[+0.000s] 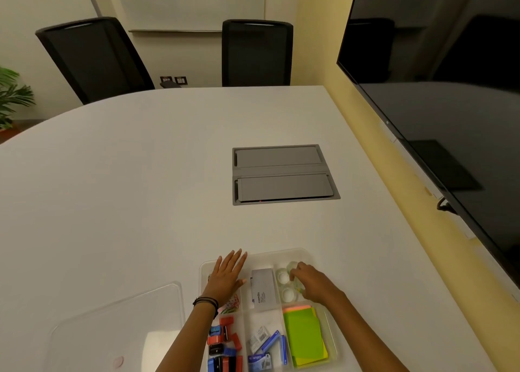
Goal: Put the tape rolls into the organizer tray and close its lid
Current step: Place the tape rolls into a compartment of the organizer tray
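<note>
Clear tape rolls (284,281) sit under curled right-hand fingers (295,273) in the organizer tray (306,255) far-right compartment, grip unclear, left hand (228,273) flat and open on tray, lid (118,326) off on the surface (140,188), closing left.

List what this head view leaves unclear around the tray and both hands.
- Right hand covers part of the tape rolls; whether it grips one is unclear.
- Left hand hides the tray compartment beneath it.
- Bottom edge cuts off the tray's near end.
- Lid: transparent, faint outline.
</note>
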Action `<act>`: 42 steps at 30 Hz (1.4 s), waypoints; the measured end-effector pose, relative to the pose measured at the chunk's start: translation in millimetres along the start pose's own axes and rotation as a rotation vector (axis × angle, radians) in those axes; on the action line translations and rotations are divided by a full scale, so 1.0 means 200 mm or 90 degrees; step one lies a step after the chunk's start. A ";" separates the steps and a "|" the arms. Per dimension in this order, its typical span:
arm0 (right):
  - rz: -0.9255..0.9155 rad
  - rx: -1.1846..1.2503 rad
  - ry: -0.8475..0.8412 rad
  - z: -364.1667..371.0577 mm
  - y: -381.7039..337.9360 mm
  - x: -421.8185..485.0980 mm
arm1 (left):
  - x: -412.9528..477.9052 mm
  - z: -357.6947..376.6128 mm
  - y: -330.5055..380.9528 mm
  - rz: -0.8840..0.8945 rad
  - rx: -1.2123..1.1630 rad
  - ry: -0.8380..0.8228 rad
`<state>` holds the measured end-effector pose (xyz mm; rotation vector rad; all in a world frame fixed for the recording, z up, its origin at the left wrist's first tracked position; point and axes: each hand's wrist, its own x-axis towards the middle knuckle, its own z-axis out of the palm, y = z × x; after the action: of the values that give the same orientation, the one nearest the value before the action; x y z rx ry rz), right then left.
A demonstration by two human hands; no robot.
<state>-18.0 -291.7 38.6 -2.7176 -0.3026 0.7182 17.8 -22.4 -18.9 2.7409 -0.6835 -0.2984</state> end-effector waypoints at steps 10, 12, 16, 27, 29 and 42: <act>0.014 0.004 0.014 0.07 -0.03 0.03 | -0.01 -0.02 0.02 -0.026 0.000 -0.012; 0.021 0.023 0.031 0.08 -0.03 0.02 | -0.01 -0.03 0.02 -0.029 0.007 -0.003; 0.039 0.060 0.061 0.09 -0.03 0.00 | -0.01 -0.03 0.02 -0.029 0.013 -0.020; 0.060 0.105 0.070 0.07 -0.03 -0.01 | -0.01 -0.03 0.01 -0.020 0.009 -0.001; 0.083 0.120 0.112 0.06 -0.04 0.00 | 0.00 -0.03 0.02 -0.020 0.011 -0.007; 0.116 0.107 0.131 0.03 -0.09 0.12 | -0.01 -0.02 0.01 -0.016 0.012 0.001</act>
<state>-3.0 -267.5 28.8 -2.6498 0.0523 0.4781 16.7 -23.4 -14.5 2.7695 -0.6546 -0.2974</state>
